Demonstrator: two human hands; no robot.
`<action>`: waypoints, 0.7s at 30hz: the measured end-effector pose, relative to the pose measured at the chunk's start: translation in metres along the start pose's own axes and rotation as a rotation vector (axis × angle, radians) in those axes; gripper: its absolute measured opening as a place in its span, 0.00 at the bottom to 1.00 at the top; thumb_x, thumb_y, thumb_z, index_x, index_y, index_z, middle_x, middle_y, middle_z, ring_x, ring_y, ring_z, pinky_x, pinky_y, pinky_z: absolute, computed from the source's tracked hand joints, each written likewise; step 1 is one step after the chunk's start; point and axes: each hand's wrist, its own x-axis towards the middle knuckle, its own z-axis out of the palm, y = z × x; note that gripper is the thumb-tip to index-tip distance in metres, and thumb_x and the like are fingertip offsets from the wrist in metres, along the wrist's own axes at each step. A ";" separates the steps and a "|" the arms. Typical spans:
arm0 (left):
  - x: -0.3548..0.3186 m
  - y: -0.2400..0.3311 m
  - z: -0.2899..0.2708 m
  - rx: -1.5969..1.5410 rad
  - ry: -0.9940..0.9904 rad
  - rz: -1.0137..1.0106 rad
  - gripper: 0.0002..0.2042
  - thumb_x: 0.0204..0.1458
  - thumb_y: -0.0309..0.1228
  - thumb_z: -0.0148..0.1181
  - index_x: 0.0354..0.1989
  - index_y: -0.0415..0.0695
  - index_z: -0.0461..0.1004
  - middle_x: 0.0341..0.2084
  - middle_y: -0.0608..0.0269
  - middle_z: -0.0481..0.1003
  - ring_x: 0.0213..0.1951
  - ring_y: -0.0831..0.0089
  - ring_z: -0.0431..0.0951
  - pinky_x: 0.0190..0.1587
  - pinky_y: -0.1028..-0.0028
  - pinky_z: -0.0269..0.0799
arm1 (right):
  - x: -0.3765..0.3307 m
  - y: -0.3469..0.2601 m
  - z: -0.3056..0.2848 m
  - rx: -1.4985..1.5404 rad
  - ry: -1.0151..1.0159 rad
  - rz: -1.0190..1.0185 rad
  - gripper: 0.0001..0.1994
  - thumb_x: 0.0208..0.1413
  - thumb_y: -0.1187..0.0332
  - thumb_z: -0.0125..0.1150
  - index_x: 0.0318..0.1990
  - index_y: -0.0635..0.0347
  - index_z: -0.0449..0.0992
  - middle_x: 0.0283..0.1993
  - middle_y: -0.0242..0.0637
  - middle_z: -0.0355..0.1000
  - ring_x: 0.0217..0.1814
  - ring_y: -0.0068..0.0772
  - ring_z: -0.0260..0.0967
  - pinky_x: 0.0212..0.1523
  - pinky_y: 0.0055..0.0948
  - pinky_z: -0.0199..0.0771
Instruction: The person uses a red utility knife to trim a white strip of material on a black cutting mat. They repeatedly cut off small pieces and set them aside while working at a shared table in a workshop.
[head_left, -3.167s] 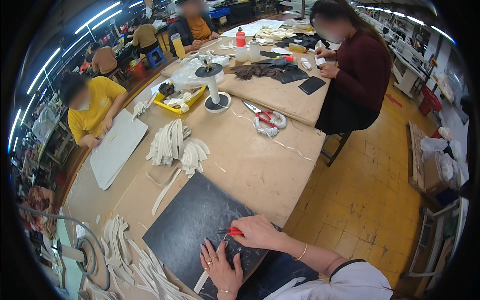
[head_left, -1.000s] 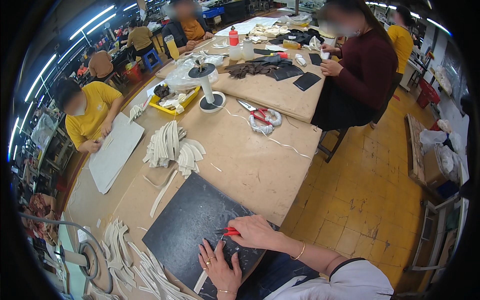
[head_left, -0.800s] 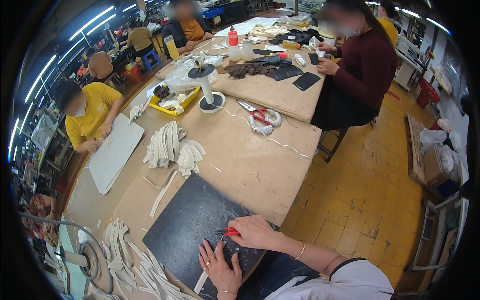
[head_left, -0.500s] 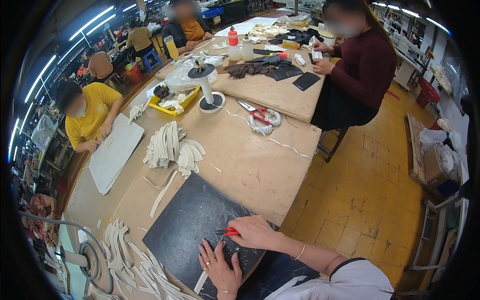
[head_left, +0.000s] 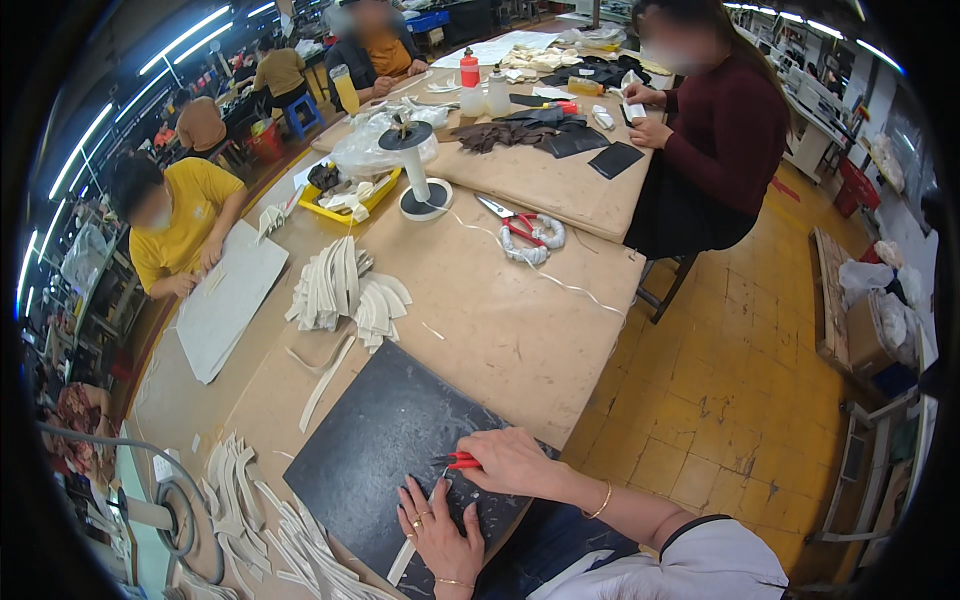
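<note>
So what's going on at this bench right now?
A person works at a dark mat on a workbench. The right hand grips a red-handled tool, its tip on a pale strip that the left hand presses flat. Stacks of pale cut pieces lie beyond; other people work nearby.

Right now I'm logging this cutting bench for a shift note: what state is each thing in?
Right hand: closed grip on a red-handled cutting tool, tip on the mat.
Left hand: flat, fingers spread, pressing a pale strip.
Dark rectangular cutting mat: lying flat, overhanging the table edge.
Red-handled scissors: lying unused.
Cream cut pieces: stacked.
</note>
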 end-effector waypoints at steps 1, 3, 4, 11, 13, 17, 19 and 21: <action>0.000 0.000 0.000 -0.002 0.000 0.000 0.26 0.59 0.46 0.53 0.62 0.44 0.67 0.69 0.36 0.52 0.72 0.41 0.48 0.71 0.49 0.39 | 0.000 0.000 0.000 -0.003 -0.005 0.004 0.10 0.53 0.62 0.61 0.34 0.60 0.75 0.31 0.44 0.76 0.33 0.49 0.77 0.32 0.46 0.75; 0.000 0.000 0.000 -0.001 0.003 0.003 0.26 0.59 0.45 0.52 0.62 0.44 0.67 0.69 0.36 0.53 0.71 0.41 0.48 0.71 0.49 0.39 | 0.000 0.000 0.000 0.001 -0.004 0.005 0.10 0.53 0.62 0.61 0.33 0.60 0.75 0.31 0.43 0.76 0.33 0.49 0.77 0.32 0.46 0.75; 0.000 0.000 0.000 0.000 0.004 0.005 0.26 0.59 0.45 0.52 0.62 0.44 0.67 0.69 0.36 0.53 0.71 0.41 0.48 0.71 0.49 0.39 | 0.000 0.000 0.001 -0.001 -0.007 0.010 0.10 0.53 0.62 0.61 0.33 0.60 0.75 0.31 0.43 0.76 0.33 0.49 0.77 0.32 0.46 0.75; -0.001 0.001 -0.001 0.017 0.008 0.030 0.24 0.58 0.39 0.53 0.61 0.43 0.66 0.69 0.35 0.52 0.71 0.40 0.49 0.70 0.49 0.41 | 0.001 -0.001 0.001 -0.010 -0.023 0.025 0.10 0.53 0.62 0.61 0.33 0.60 0.75 0.31 0.43 0.76 0.33 0.49 0.77 0.31 0.45 0.75; 0.001 0.002 -0.003 0.023 0.010 0.036 0.24 0.58 0.40 0.54 0.61 0.43 0.66 0.69 0.35 0.53 0.71 0.40 0.49 0.70 0.48 0.41 | 0.002 -0.002 0.000 -0.032 -0.052 0.045 0.10 0.53 0.61 0.61 0.33 0.59 0.75 0.31 0.43 0.76 0.34 0.49 0.77 0.31 0.46 0.75; 0.004 0.000 -0.003 -0.003 -0.037 0.002 0.26 0.58 0.42 0.55 0.63 0.44 0.66 0.69 0.34 0.52 0.70 0.37 0.49 0.70 0.47 0.42 | 0.003 -0.002 -0.001 -0.068 -0.072 0.058 0.10 0.53 0.61 0.60 0.34 0.58 0.75 0.32 0.43 0.76 0.36 0.48 0.77 0.33 0.46 0.75; 0.002 -0.003 0.000 0.020 0.006 0.041 0.28 0.57 0.41 0.57 0.64 0.43 0.64 0.69 0.36 0.52 0.70 0.38 0.50 0.70 0.48 0.44 | 0.003 -0.001 -0.001 -0.041 -0.046 0.047 0.10 0.52 0.61 0.62 0.34 0.56 0.75 0.33 0.43 0.76 0.36 0.48 0.76 0.35 0.44 0.76; -0.001 -0.005 0.002 -0.033 0.052 0.026 0.29 0.56 0.40 0.60 0.65 0.43 0.64 0.69 0.39 0.53 0.70 0.40 0.51 0.70 0.49 0.45 | 0.004 -0.001 -0.003 -0.016 -0.064 0.078 0.09 0.54 0.61 0.61 0.36 0.56 0.77 0.34 0.43 0.76 0.37 0.50 0.75 0.36 0.43 0.75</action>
